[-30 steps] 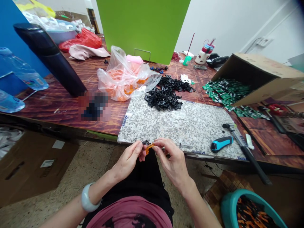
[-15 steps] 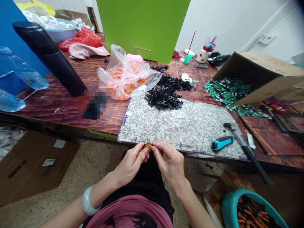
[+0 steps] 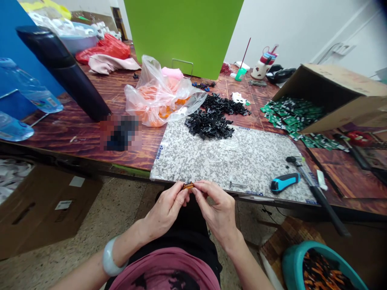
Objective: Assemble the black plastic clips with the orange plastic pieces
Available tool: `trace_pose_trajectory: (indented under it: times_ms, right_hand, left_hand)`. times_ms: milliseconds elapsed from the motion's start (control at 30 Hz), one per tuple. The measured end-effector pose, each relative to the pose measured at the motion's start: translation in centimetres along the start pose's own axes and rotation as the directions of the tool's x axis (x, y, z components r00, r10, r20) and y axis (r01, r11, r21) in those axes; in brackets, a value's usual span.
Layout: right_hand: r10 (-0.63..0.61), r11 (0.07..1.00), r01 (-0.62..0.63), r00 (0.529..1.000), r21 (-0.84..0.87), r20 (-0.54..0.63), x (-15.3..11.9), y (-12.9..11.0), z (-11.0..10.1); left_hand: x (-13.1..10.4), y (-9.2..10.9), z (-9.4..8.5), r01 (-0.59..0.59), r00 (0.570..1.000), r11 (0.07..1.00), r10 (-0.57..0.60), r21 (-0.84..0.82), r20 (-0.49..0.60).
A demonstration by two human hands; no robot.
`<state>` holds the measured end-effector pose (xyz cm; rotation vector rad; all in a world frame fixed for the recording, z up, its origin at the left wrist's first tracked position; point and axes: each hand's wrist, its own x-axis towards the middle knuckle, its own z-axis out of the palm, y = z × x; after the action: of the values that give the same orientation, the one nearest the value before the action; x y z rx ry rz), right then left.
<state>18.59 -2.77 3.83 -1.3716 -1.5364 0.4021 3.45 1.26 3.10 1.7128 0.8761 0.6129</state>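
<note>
Between my two hands, just off the table's front edge, is a small orange and black plastic part (image 3: 188, 186). My left hand (image 3: 171, 204) pinches its left end with thumb and forefinger. At the other end, the thumb and forefinger of my right hand (image 3: 216, 207) close on it too. Fingertips cover much of the part. Beyond the hands lies a speckled grey board (image 3: 205, 161), with a heap of black plastic parts (image 3: 208, 123) at its back edge. A clear plastic bag (image 3: 165, 98) of orange parts lies behind it to the left.
A blue-black cutter handle (image 3: 285, 183) and a hammer-like tool (image 3: 317, 195) lie at the board's right. Green circuit boards (image 3: 292, 114) spill from a cardboard box (image 3: 341, 96). A teal tub (image 3: 294, 266) of orange-black parts stands low right. A dark flask (image 3: 65, 74) stands left.
My hands stay nearly in place, both still gripping the orange and black part, which looks slightly turned. The whole view has shifted a little.
</note>
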Motion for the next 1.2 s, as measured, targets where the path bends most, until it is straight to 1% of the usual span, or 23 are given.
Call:
trace_pose_trajectory:
  times_ms: [333,467,567,700,833,1000,1200]
  right_hand:
    - [0.021,0.999,-0.022,1.000,0.026,0.019,-0.1,-0.1,-0.1]
    - [0.048,0.998,-0.050,0.998,0.042,0.040,-0.2,-0.3,-0.2]
    - [0.121,0.987,-0.130,0.988,0.096,0.099,0.0,-0.6,-0.5]
    - [0.236,0.943,-0.280,0.945,0.183,0.226,0.3,-0.4,-0.9]
    - [0.250,0.892,-0.342,0.917,0.294,0.310,0.3,0.2,-0.7]
    - [0.281,0.846,-0.394,0.902,0.359,0.328,0.0,0.3,-0.5]
    - [0.264,0.849,-0.371,0.915,0.377,0.305,0.0,-0.3,-0.7]
  left_hand:
    - [-0.2,0.1,-0.3,-0.021,1.000,0.999,0.021,0.024,0.018]
    - [-0.3,0.2,-0.5,-0.024,1.000,0.999,0.023,0.046,0.020]
    - [-0.4,0.3,-0.7,-0.025,0.999,0.996,0.022,0.082,0.030]
    - [-0.3,0.6,-1.0,-0.052,0.996,0.992,0.044,0.114,0.072]
    - [-0.4,0.8,-1.1,-0.090,0.992,0.987,0.077,0.134,0.096]
    - [-0.5,0.9,-1.2,-0.130,0.987,0.981,0.115,0.145,0.110]
    - [-0.5,1.1,-1.4,-0.148,0.983,0.976,0.129,0.159,0.128]
